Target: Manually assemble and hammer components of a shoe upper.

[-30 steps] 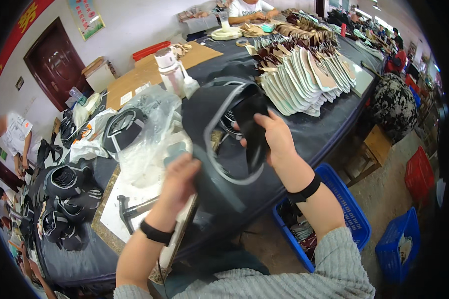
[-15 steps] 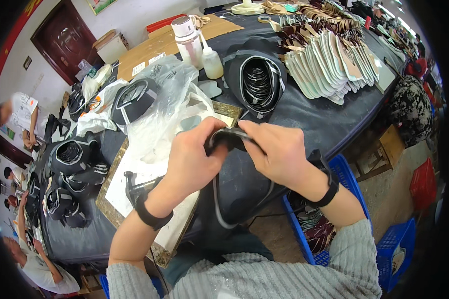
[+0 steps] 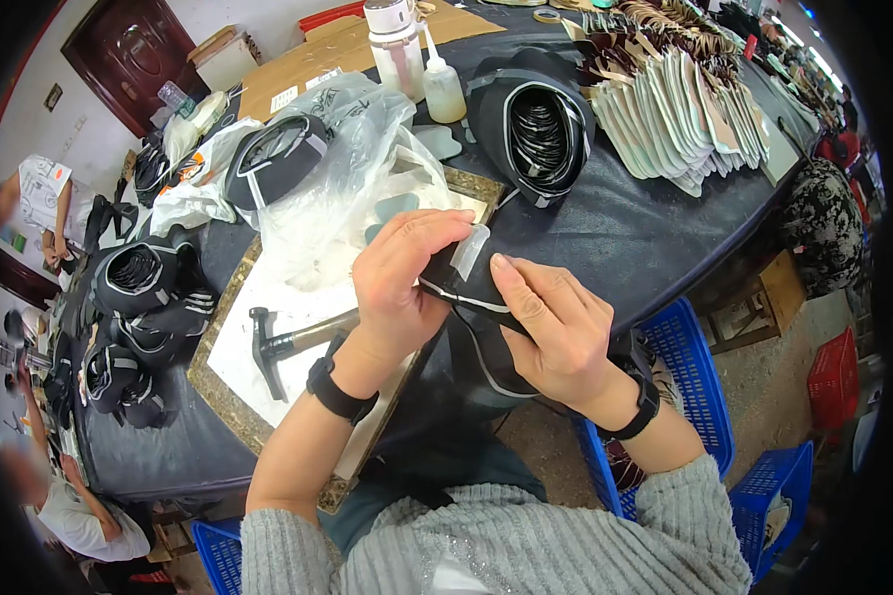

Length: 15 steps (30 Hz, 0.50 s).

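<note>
The left hand (image 3: pixel 402 278) and right hand (image 3: pixel 566 332) are clamped on a black upper piece (image 3: pixel 476 286) in front of the person's chest, fingers pinching its two ends. Its pale-edged side runs crosswise between them, dipping to the right, while the rest hangs toward the lap; the hands hide part of its long axis. Half a second ago it was folded edge-on; now a whitish patch (image 3: pixel 469 253) on it shows, and the hammer's handle is clearer of the left forearm. Three blue baskets (image 3: pixel 704 397) stand low around the table. One hammer (image 3: pixel 268 347) lies on one white-topped board (image 3: pixel 236 372). Beyond are one nested black stack (image 3: pixel 496 109), one squeeze bottle (image 3: pixel 445 94) and one flask (image 3: pixel 395 50)
</note>
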Motion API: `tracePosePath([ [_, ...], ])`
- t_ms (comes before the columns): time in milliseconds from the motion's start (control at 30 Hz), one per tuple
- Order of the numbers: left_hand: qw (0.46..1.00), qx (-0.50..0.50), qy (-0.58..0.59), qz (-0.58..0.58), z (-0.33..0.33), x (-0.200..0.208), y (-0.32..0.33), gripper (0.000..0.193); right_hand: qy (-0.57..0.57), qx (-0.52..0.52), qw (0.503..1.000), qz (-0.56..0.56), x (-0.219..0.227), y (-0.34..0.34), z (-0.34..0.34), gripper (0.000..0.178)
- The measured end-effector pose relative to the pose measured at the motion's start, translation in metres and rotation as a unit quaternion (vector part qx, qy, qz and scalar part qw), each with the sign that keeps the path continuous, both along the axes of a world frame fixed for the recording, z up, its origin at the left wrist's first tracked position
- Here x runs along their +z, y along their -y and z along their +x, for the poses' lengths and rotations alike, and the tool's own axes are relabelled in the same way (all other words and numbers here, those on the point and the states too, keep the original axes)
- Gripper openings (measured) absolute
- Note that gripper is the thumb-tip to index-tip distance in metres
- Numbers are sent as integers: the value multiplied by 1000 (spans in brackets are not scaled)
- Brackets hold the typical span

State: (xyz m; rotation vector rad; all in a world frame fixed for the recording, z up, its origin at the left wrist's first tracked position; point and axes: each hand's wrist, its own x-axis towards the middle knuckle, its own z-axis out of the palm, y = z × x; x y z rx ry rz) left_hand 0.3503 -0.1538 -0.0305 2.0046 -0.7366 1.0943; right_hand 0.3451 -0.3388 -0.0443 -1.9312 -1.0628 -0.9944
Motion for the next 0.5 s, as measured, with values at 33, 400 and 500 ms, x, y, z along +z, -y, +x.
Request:
tracePosePath([
  [33,1000,1,-4,-4,0,-1,0,36,-5,1,1000,0,1,0,0,61],
  [400,930,27,-363,40,-12,-19,-18,21,-246,-127,960,-37,27,32,53,17],
  [500,847,-44,-528,-43,1,7,-29,10,-226,-16,968,-103,21,44,75,27],
])
